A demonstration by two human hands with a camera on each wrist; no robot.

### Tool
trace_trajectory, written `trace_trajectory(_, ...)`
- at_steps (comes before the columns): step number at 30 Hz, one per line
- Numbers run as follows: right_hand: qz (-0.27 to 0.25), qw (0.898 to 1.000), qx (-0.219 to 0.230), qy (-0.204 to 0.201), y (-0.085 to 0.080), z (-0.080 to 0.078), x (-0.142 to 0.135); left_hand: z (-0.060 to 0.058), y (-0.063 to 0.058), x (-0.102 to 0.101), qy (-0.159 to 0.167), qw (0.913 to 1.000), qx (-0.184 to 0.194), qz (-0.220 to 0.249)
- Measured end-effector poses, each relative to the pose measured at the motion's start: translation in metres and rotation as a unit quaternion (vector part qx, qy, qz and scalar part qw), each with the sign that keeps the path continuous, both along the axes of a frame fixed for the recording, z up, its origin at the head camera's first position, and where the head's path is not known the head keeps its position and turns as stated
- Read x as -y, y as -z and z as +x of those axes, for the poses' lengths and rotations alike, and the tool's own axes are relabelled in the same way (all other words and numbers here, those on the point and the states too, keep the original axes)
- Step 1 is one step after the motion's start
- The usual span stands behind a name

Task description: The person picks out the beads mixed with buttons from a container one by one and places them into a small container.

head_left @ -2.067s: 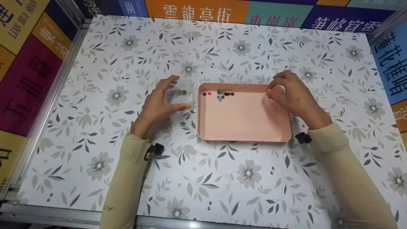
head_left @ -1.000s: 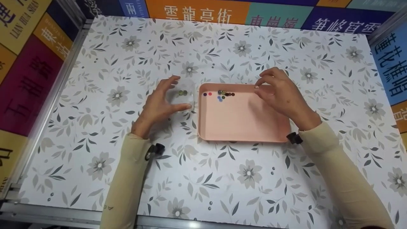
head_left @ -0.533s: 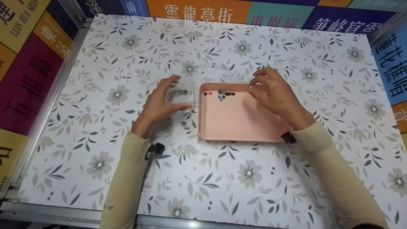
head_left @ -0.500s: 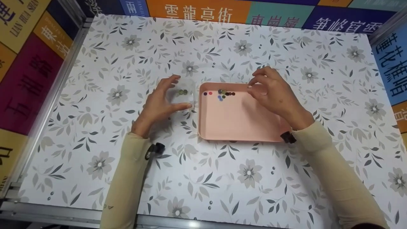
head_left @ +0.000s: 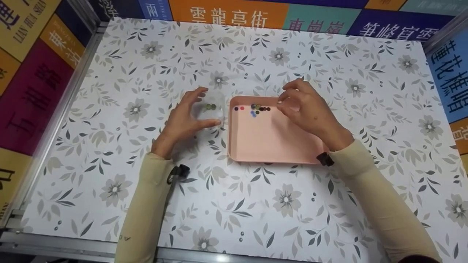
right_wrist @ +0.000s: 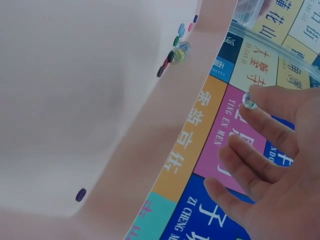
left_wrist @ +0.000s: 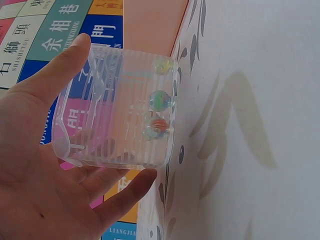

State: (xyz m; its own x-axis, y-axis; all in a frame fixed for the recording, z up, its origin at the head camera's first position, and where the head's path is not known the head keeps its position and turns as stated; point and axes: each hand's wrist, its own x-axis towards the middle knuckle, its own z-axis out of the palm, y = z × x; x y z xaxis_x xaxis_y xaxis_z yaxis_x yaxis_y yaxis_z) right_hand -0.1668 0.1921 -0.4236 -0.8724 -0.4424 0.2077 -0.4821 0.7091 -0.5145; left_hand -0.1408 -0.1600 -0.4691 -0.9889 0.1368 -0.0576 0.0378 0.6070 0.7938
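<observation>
My left hand (head_left: 182,118) holds a clear plastic box (left_wrist: 115,110) at the left of the pink tray (head_left: 263,146), thumb on one side and fingers on the other. Three glass marbles (left_wrist: 160,100) show at the bottom of the box in the left wrist view. Above the tray's back part, my right hand (head_left: 310,109) pinches a clear glass marble (right_wrist: 249,101) between thumb and forefinger. Its other fingers are spread and hold nothing. Several small buttons (head_left: 264,109) lie along the tray's back wall, with two more marbles (right_wrist: 179,54) among them.
In the right wrist view another dark button (right_wrist: 81,195) lies near a corner of the tray. The table carries a flower-patterned cover (head_left: 204,204). Coloured panels (head_left: 226,14) with lettering stand along the back and sides.
My right hand has moved left over the tray from its right end, carrying the marble in its fingertips. The left hand, the box and the tray stay in place.
</observation>
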Motion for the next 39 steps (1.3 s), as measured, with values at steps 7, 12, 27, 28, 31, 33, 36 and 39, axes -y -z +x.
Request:
trace_trajectory(7, 0.012, 1.0, 0.006, 0.001, -0.002, 0.001, 0.007, 0.0, 0.0, 0.0, 0.0, 1.0, 0.001, 0.006)
trace_trajectory(12, 0.001, 1.0, -0.009, -0.017, 0.0, 0.0, 0.011, 0.0, 0.001, 0.0, 0.001, 1.0, -0.002, 0.009)
trace_trajectory(27, -0.021, 0.999, -0.001, -0.033, 0.001, -0.001, 0.025, 0.001, 0.0, 0.0, -0.001, 0.9998, 0.003, 0.019)
trace_trajectory(28, -0.021, 0.999, 0.0, -0.034, 0.0, -0.001, 0.026, 0.001, -0.001, 0.0, -0.001, 0.9998, 0.004, 0.019)
trace_trajectory(31, -0.017, 0.999, 0.005, -0.032, 0.0, -0.001, 0.028, 0.001, -0.001, 0.0, 0.0, 0.9998, 0.004, 0.019)
trace_trajectory(33, -0.013, 0.999, 0.009, -0.03, -0.001, -0.001, 0.03, 0.001, -0.001, 0.0, 0.001, 0.9998, 0.002, 0.019)
trace_trajectory(36, -0.01, 0.999, 0.014, -0.028, 0.0, -0.001, 0.032, 0.001, 0.0, 0.0, 0.001, 0.9999, 0.0, 0.017)
trace_trajectory(39, -0.009, 0.999, 0.015, -0.029, 0.0, -0.001, 0.034, 0.001, 0.001, 0.0, 0.001, 0.9999, 0.001, 0.016)
